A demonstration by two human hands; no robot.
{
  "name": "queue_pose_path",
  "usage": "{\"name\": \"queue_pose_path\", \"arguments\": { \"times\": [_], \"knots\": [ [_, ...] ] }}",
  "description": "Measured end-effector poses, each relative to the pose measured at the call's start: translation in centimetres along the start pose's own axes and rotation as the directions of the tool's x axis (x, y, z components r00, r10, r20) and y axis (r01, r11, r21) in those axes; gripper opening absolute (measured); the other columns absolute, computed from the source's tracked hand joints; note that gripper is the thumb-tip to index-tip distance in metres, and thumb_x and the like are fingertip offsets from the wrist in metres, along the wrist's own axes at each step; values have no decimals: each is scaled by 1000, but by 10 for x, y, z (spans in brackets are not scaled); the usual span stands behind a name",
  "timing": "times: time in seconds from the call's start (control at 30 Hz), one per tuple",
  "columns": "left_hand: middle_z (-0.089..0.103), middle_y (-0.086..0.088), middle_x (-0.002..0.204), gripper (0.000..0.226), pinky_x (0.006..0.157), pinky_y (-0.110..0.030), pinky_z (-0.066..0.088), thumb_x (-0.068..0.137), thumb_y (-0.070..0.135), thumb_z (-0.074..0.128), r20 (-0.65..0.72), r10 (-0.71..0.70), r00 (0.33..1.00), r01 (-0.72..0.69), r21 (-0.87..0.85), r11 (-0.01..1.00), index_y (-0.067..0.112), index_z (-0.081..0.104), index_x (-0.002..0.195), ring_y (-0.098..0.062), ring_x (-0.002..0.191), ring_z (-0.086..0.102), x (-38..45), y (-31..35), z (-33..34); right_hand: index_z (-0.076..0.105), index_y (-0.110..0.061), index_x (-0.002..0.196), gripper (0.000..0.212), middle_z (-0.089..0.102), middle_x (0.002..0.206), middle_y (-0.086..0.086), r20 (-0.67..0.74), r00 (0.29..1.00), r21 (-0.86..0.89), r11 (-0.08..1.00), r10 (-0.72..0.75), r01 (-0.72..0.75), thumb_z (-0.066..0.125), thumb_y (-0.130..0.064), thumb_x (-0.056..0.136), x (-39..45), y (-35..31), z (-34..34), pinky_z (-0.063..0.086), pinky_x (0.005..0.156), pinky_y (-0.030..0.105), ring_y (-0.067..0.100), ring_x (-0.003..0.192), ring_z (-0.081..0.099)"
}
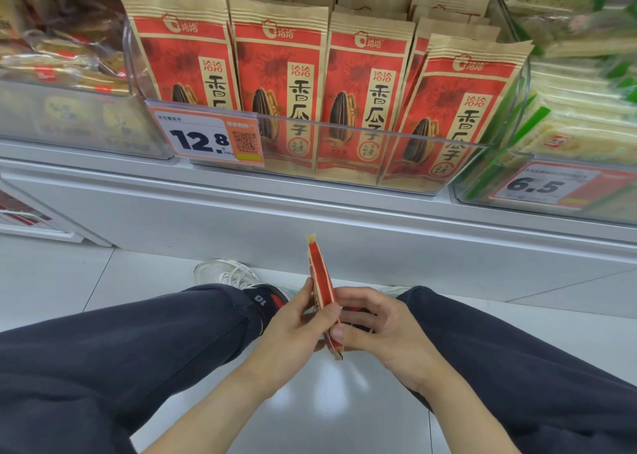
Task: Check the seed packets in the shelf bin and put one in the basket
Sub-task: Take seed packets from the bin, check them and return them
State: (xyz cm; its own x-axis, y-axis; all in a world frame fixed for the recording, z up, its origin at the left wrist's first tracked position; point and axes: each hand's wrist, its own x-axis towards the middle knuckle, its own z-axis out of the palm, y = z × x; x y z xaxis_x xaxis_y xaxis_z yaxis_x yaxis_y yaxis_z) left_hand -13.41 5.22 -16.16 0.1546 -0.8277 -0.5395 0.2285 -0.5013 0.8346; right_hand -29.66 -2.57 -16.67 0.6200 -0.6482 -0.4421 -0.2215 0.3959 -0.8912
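Hands, left (293,329) and right (379,326), both grip my flat, edge-on paper packet (322,288) below the clear plastic bin (431,164).

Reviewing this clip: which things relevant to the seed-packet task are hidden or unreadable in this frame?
- Basket: nowhere in the head view, so its place is unknown.
- Red and tan paper seed packet held by left hand and right hand: seen edge-on, faces unreadable; fingers cover its lower part.
- Clear plastic shelf bin: rear packets hidden behind the front row.
- White price tag: small print too tiny.
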Motion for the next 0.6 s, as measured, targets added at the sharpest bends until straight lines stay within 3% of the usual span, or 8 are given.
{"name": "queue_pose_path", "arguments": {
  "times": [0.1, 0.27, 0.47, 0.6],
  "knots": [
    [69, 10, 124, 37, 100, -45, 55, 101, 30, 59, 33, 2, 999, -5, 69, 998, 39, 57, 137, -11, 115, 67, 2, 0, -1, 70, -14, 123, 47, 74, 122, 4, -49, 999, 27, 1000, -8, 9, 85, -13, 79, 1, 2, -4, 60, 90, 46, 23, 117, 69],
    [69, 8, 126, 47, 95, -40, 59, 94, 39, 62, 55, 48, 997, -51, 56, 997, 37, 56, 140, -8, 113, 67, 1, 1, -2, 69, -6, 121, 44, 76, 114, 11, -81, 997, 143, 990, 5, 7, 80, -12, 79, 2, 1, -7, 59, 81, 35, 29, 105, 74],
    [68, 6, 129, 45, 97, -38, 57, 97, 35, 57, 118, 92, 989, -104, 100, 990, 31, 54, 142, -12, 117, 66, 1, -1, -4, 70, -4, 124, 43, 75, 116, 17, -70, 998, 189, 982, 6, 8, 77, -10, 82, 3, 2, -7, 59, 93, 51, 37, 106, 72],
    [68, 0, 128, 41, 99, -35, 55, 106, 22, 48, 170, 103, 980, -126, 127, 984, 25, 49, 147, -17, 119, 66, 1, 3, -6, 70, -2, 123, 42, 74, 117, 20, -53, 998, 256, 967, 19, -5, 75, -6, 82, 4, 2, -9, 59, 92, 52, 38, 108, 72]
  ]
}}
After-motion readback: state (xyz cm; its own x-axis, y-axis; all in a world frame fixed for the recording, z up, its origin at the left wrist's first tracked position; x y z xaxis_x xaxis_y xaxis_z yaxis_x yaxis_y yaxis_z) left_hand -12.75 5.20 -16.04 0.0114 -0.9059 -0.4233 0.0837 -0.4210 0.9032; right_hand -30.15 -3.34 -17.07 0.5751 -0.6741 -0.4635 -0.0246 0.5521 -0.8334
